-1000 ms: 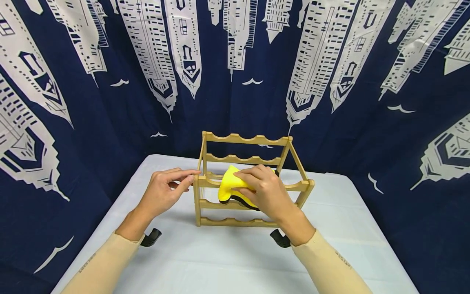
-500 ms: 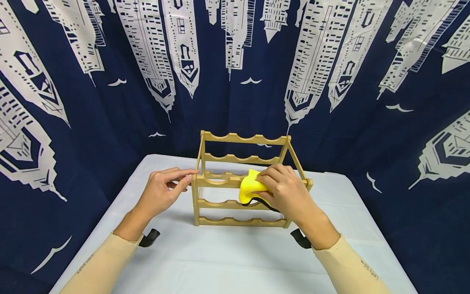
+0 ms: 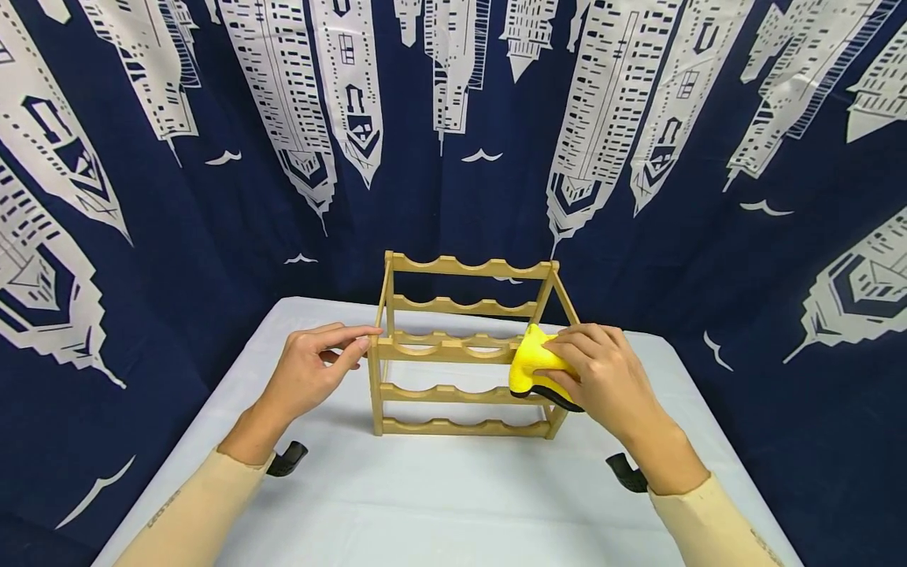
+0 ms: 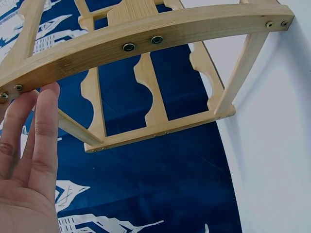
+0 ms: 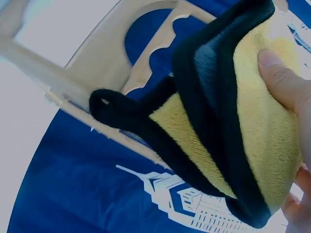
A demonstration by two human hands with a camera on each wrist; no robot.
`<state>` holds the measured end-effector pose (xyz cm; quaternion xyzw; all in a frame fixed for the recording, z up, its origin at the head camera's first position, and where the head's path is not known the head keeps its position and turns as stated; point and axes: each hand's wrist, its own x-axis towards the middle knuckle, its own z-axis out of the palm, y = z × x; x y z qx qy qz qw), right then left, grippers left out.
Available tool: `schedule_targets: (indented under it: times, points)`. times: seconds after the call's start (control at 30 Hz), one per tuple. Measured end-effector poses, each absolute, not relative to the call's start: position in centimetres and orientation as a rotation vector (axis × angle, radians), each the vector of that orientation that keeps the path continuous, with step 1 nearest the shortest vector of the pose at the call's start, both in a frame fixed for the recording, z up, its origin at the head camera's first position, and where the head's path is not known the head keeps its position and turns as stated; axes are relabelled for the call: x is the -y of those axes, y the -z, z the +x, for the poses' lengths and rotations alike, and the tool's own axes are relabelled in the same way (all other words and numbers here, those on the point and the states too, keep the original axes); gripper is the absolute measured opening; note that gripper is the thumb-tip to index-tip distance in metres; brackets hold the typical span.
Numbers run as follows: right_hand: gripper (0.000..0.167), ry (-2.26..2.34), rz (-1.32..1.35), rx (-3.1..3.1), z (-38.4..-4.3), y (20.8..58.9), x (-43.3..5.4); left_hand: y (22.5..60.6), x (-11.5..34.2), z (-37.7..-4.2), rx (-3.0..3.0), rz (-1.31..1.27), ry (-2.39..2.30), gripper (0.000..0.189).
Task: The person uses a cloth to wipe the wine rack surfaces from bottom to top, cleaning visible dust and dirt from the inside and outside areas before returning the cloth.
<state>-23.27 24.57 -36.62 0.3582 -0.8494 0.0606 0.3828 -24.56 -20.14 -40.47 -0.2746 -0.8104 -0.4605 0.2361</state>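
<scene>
A light wooden wine rack (image 3: 439, 391) with scalloped rails stands on the table. My left hand (image 3: 312, 370) is at its top left corner, the index finger over the rail and the thumb by its outer side. In the left wrist view, fingertips (image 4: 51, 88) meet the side rail (image 4: 131, 41). My right hand (image 3: 602, 378) grips a folded yellow cloth (image 3: 534, 364) with black edging against the front top rail's right end. The right wrist view shows the cloth's hanging loop (image 5: 109, 108) and the thumb (image 5: 277, 73) pressing its yellow face. Some right fingers are hidden.
A white cloth covers the table (image 3: 453, 504). Behind it and at both sides hangs a dark blue curtain (image 3: 439, 213) printed with white buildings and birds. Black wrist pieces (image 3: 286, 458) show beside both forearms.
My right hand has slid rightward along the front top rail with the yellow cloth, from near the middle to the right end. The left hand stays at the rack's corner.
</scene>
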Motion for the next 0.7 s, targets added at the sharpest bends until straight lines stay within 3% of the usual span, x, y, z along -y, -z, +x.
schedule_targets:
  times: [0.53,0.7]
  points:
    - [0.036,-0.155,0.978,1.941,-22.6,37.3,-26.9,40.4,20.0,-24.6,2.212,-0.746,1.259,0.024]
    - [0.045,-0.164,1.003,1.827,-22.3,37.8,-26.9,40.7,20.2,-24.7,2.213,-0.747,1.266,0.024]
